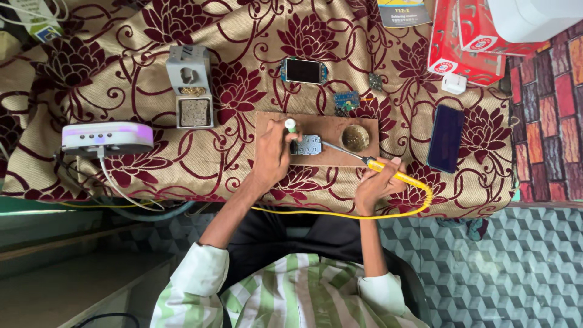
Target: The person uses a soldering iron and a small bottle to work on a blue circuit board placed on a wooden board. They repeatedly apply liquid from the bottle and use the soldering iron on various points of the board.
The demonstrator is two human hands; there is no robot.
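Yellow-handled soldering iron [376, 165] sits gripped in the right hand [375, 188], its tip reaching left to the small circuit board [308, 145] on the wooden board [322, 125]. The left hand [273, 159] pinches a green-capped tool [291, 126] just beside that circuit board. A round tin [355, 138] of brownish paste stands near the tip.
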